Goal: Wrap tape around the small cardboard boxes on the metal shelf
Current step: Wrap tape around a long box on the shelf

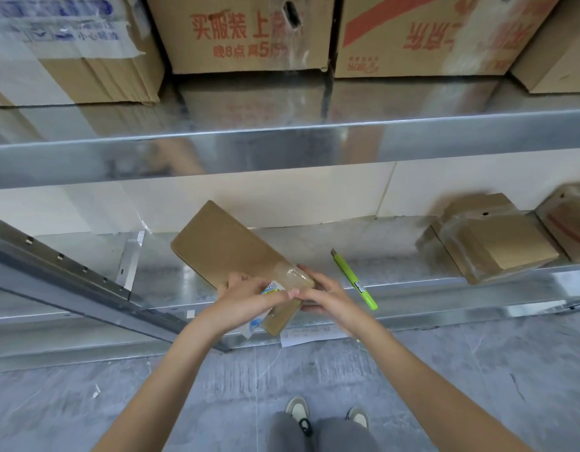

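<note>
Here, line by line:

Box: a flat cardboard box point(228, 247) lies at an angle on the lower metal shelf point(412, 288), its near end jutting past the shelf's front edge between the two hands.
Tape: clear tape point(290, 274) is wound across the box's near end — glossy and wrinkled over the brown card.
Tape roll: a roll with a blue-and-white printed label point(271, 287) sits under the left hand, mostly hidden.
Left grip: the left hand point(246, 296) has its fingers curled over the roll, pressing against the box's near end.
Right grip: the right hand point(326, 296) clasps the taped end from the right, fingers bent round its edge, fingertips meeting those of the left.
Cutter: a lime-green utility knife point(353, 280) lies on the shelf just right of the right hand, apart from it.
Other small boxes: two taped cardboard boxes point(490, 243) stand far right on the same shelf, blurred.
Upper shelf: large printed cartons point(246, 31) stand in a row.
Below: a white paper slip point(309, 336) by the shelf's front edge; grey floor point(86, 402) — and the person's shoes point(298, 411).
</note>
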Tool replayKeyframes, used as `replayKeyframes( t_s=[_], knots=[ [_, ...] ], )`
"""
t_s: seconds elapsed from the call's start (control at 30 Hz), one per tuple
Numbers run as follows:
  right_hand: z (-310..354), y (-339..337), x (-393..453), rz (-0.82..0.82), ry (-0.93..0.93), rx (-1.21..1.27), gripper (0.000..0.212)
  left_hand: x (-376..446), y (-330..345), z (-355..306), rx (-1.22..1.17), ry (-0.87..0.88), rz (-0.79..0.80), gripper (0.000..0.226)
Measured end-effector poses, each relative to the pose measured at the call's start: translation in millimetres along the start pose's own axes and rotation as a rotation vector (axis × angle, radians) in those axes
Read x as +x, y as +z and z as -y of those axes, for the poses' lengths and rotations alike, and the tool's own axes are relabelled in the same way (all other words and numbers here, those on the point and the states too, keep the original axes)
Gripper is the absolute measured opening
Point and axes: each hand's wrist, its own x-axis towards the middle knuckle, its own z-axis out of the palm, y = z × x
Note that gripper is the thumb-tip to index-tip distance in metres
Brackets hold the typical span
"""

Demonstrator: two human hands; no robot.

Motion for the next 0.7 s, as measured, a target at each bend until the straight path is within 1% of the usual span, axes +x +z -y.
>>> replayKeyframes(
  t_s=[0.03, 0.07, 0.1, 0.13, 0.17, 0.2, 0.23, 0.27, 0.3, 0.37, 0.43, 0.5, 0.53, 0.57, 0.63, 0.67, 0.7],
  knots=[
    [-1, 0, 1, -0.016, -0.013, -0.036, 0.052, 2, 2, -2, -0.04, 0.015, 0.02, 0.062],
    [-1, 0, 0, -0.056, -0.055, -0.137, 0.049, 2, 4, -4, -0.067, 0.03, 0.034, 0.061],
    [-2, 0, 0, -0.115, -0.114, -0.299, 0.047, 4, 6, -6, -0.078, 0.031, 0.038, 0.061],
    [-3, -1, -2, -0.179, -0.179, -0.501, 0.052, 5, 7, -8, -0.08, 0.022, 0.028, 0.062],
    [-4, -2, -4, -0.232, -0.244, -0.721, 0.064, 6, 7, -9, -0.08, 0.01, 0.017, 0.062],
    [-4, -3, -6, -0.25, -0.325, -0.888, 0.073, 8, 6, -10, -0.082, 0.001, 0.01, 0.058],
    [-3, -3, -7, -0.211, -0.42, -0.957, 0.076, 8, 6, -11, -0.085, -0.001, 0.013, 0.052],
    [-2, -3, -7, -0.129, -0.495, -0.939, 0.071, 8, 6, -12, -0.087, -0.003, 0.022, 0.049],
    [0, -1, -7, -0.042, -0.534, -0.862, 0.063, 9, 6, -12, -0.085, -0.008, 0.03, 0.048],
    [8, 1, -2, 0.051, -0.53, -0.725, 0.057, 11, 7, -11, -0.097, -0.04, 0.023, 0.05],
    [17, 1, 5, 0.095, -0.521, -0.742, 0.055, 11, 7, -9, -0.127, -0.072, 0.011, 0.045],
    [24, 1, 12, 0.137, -0.495, -0.843, 0.053, 13, 5, -6, -0.199, -0.099, 0.007, 0.05],
    [26, 1, 15, 0.144, -0.476, -0.922, 0.053, 15, 2, -6, -0.255, -0.118, 0.008, 0.056],
    [28, 0, 17, 0.127, -0.482, -1.052, 0.053, 16, -1, -7, -0.299, -0.139, 0.008, 0.056],
    [30, 0, 19, 0.073, -0.587, -1.377, 0.052, 20, -10, -11, -0.34, -0.18, 0.017, 0.046],
    [30, 0, 20, 0.07, -0.637, -1.468, 0.051, 23, -14, -13, -0.35, -0.202, 0.031, 0.043],
    [30, 0, 21, 0.082, -0.646, -1.504, 0.05, 26, -18, -16, -0.353, -0.222, 0.053, 0.042]
  ],
)
